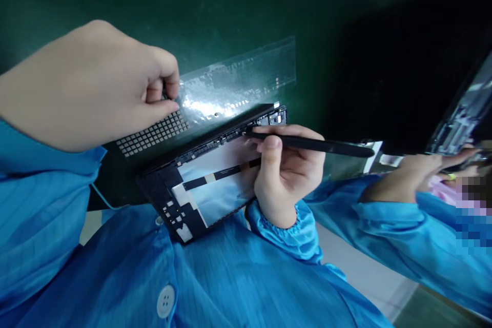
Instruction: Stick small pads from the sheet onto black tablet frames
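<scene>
An opened black tablet-like device [175, 200] lies tilted in front of me, with white and silver inner parts and a black flat cable across them. My right hand [286, 174] is closed around a thin black stick tool [323, 144], whose tip touches the device's upper edge near small connectors. My left hand [100, 84] is pinched shut on the end of a clear film strip [246, 79] that lies along the device's far side. Under that hand is a sheet of small grey square pads [154, 136].
The dark green bench mat [230, 5] carries several tiny white scraps at the back. At the right, a co-worker's hand and blue sleeve [403, 200] are near another dark device [457, 118]. My blue coat fills the foreground.
</scene>
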`<state>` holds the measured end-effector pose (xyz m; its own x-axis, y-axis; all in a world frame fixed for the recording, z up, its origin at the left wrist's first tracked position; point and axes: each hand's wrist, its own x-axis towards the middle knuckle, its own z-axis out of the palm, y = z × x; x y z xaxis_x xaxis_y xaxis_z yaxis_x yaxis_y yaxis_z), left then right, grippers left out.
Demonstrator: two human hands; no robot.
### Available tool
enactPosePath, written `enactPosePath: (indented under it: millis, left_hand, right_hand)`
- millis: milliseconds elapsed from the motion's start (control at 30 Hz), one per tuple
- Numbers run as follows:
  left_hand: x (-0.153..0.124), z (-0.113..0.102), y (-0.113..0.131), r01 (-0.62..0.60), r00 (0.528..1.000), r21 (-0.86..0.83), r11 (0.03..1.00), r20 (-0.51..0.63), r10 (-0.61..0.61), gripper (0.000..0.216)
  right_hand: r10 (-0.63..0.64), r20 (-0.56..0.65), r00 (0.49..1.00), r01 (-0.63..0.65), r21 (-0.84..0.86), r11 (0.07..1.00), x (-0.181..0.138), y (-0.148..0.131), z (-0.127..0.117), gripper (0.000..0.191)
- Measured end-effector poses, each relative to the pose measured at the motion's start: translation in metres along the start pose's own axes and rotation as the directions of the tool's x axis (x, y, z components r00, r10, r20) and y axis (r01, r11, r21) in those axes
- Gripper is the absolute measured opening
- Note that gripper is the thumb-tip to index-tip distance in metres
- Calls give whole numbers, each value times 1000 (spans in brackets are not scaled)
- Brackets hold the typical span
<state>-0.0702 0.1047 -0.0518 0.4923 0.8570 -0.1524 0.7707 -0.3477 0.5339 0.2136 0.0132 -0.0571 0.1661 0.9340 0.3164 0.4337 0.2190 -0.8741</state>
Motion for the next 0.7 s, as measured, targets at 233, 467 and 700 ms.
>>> enactPosePath:
  millis: [233, 467, 700]
  left_hand:
    - [-1, 0, -1, -18, 1000, 64, 998, -10, 19, 73]
    - [5, -10, 18, -12, 1000, -16, 1000, -4, 12, 70]
    - [8, -13, 21, 13, 998, -32, 999, 62, -11, 58]
  right_hand:
    - [-11, 114, 993, 22, -93, 995, -1, -2, -11, 19]
    - [-3, 507, 862, 30, -45, 999, 59, -34, -5, 12]
    - [7, 867, 499, -37, 12, 999, 107, -11, 36, 20]
